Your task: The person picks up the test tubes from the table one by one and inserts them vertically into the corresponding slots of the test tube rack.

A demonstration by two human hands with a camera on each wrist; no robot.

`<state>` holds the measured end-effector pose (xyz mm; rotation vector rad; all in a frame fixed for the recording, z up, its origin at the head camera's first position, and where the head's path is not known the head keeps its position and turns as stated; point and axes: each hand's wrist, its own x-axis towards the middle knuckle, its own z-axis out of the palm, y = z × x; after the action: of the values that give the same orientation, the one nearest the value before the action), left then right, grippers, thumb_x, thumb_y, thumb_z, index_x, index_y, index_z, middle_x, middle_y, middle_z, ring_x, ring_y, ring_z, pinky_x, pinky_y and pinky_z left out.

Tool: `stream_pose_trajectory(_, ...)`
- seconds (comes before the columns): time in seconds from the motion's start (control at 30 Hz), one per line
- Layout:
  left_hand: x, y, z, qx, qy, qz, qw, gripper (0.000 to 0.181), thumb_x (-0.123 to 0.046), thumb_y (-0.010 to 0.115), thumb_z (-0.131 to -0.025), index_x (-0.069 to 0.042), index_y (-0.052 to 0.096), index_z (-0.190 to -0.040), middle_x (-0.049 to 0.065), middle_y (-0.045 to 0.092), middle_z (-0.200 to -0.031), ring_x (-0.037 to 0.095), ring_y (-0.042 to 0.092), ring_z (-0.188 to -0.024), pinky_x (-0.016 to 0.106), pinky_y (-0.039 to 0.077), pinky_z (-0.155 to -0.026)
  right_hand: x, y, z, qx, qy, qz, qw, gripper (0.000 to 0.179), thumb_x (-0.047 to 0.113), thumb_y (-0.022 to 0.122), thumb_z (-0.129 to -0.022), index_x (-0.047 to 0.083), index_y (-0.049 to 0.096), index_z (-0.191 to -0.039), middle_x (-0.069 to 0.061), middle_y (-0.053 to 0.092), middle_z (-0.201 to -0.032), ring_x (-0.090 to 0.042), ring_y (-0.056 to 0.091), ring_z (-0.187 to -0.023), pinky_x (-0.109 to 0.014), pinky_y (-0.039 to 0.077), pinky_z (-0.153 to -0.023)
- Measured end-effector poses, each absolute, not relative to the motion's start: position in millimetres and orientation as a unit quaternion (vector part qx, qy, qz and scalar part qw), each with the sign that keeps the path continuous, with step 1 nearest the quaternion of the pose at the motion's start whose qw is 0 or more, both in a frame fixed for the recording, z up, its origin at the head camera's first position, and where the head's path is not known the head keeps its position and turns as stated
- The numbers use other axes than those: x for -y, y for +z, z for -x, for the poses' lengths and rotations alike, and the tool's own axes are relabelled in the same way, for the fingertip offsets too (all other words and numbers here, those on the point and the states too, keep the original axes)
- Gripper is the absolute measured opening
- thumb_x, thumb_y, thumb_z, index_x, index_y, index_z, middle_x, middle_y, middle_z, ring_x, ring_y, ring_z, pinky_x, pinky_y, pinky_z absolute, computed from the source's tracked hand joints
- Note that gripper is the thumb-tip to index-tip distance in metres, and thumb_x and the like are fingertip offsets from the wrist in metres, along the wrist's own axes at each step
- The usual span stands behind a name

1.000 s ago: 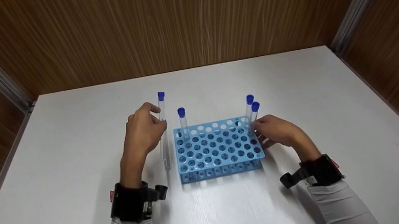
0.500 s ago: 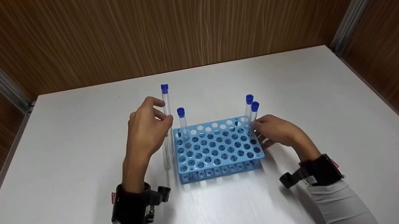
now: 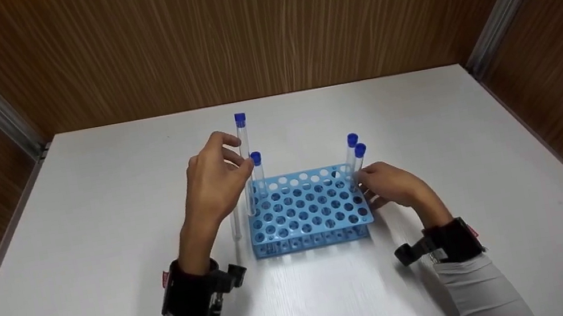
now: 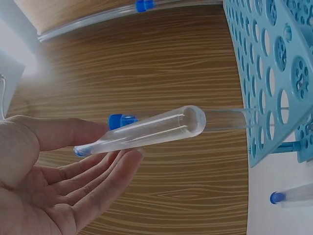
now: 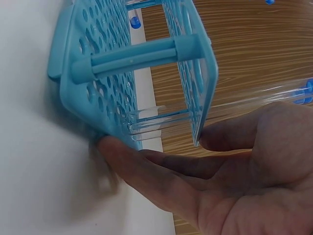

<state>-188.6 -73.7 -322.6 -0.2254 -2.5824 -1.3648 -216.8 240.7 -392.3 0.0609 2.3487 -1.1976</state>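
Note:
My left hand (image 3: 216, 181) pinches a clear test tube with a blue cap (image 3: 239, 117) between thumb and fingers. That tube stands nearly upright, its rounded bottom (image 4: 193, 121) appearing over the left part of the blue test tube rack (image 3: 306, 234) in the head view. Just behind it, another capped tube (image 3: 259, 170) sits in a hole near the rack's back left. At the rack's right end my right hand (image 3: 391, 184) grips the side, thumb by the top plate and fingers (image 5: 146, 169) against the lower plate. Two capped tubes (image 3: 352, 140) stand in holes beside that thumb.
Another tube (image 3: 236, 227) lies on the white table (image 3: 330, 300) left of the rack, partly hidden by my left hand; its blue cap (image 4: 278, 197) shows in the left wrist view. Wood-grain panels (image 3: 258, 23) enclose the table at the back and sides.
My left hand has moved right and slightly away from me, carrying the tube from beside the rack to over its left part. My right hand and the rack have stayed put.

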Motion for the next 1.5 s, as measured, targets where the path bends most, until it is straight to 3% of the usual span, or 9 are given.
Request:
stream_pose_trajectory(0.87,54,-322,180,0.836,-0.494,0.126,0.203,0.027,-0.01,0.073,-0.09,-0.002,0.065,-0.115,0.012,0.076,-0.091,0.023,0.076,-0.082,0.037,0.062,-0.076,-241,-392,216,-0.861,-0.443,-0.025,0.25,0.046,0.025,0.035,-0.108,-0.011,0.056,-0.128,-0.02,0.063,-0.11,-0.024,0.065,-0.093,-0.039,0.061,-0.085)
stream_pose_trajectory(1.13,47,-323,179,0.832,-0.489,0.143,0.221,0.027,-0.007,0.073,-0.09,-0.001,0.065,-0.115,0.012,0.076,-0.09,0.021,0.076,-0.08,0.035,0.062,-0.074,-242,-392,217,-0.865,-0.435,-0.024,0.25,0.046,0.025,0.036,-0.107,-0.01,0.058,-0.127,-0.02,0.064,-0.109,-0.023,0.065,-0.092,-0.038,0.061,-0.083)
stream_pose_trajectory(1.5,41,-325,178,0.829,-0.493,0.148,0.219,0.031,-0.006,0.074,-0.09,0.002,0.066,-0.119,0.013,0.075,-0.09,0.023,0.075,-0.084,0.034,0.062,-0.08,-244,-392,216,-0.864,-0.439,-0.02,0.247,0.045,0.026,0.036,-0.108,-0.009,0.059,-0.125,-0.019,0.064,-0.107,-0.022,0.065,-0.09,-0.038,0.061,-0.081)
